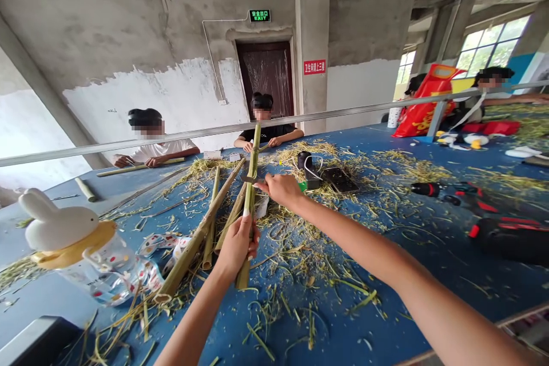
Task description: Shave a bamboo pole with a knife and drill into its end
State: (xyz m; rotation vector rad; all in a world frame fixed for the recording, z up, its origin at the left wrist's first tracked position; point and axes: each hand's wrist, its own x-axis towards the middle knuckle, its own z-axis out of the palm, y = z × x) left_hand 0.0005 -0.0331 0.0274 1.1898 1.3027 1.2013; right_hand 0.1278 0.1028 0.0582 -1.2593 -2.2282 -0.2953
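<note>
My left hand (241, 243) is wrapped around the lower part of a green bamboo pole (253, 168), which is held up at a slant pointing away from me. Across the pole's middle lies a small dark blade (250, 179), and my right hand (282, 189) grips its right end, fingers closed. The blade touches the bamboo; its handle is mostly hidden. Left of the held pole, a thicker bamboo pole (199, 237) and shorter bamboo pieces (209, 246) lie on the blue table (343, 329).
Green shavings (309, 240) cover much of the table. A rabbit-topped bottle (60, 223) stands at left, a cordless drill (476, 200) lies at right. Beyond are a black device (307, 168) and a metal rail (201, 140). Two people (148, 143) (268, 131) sit across.
</note>
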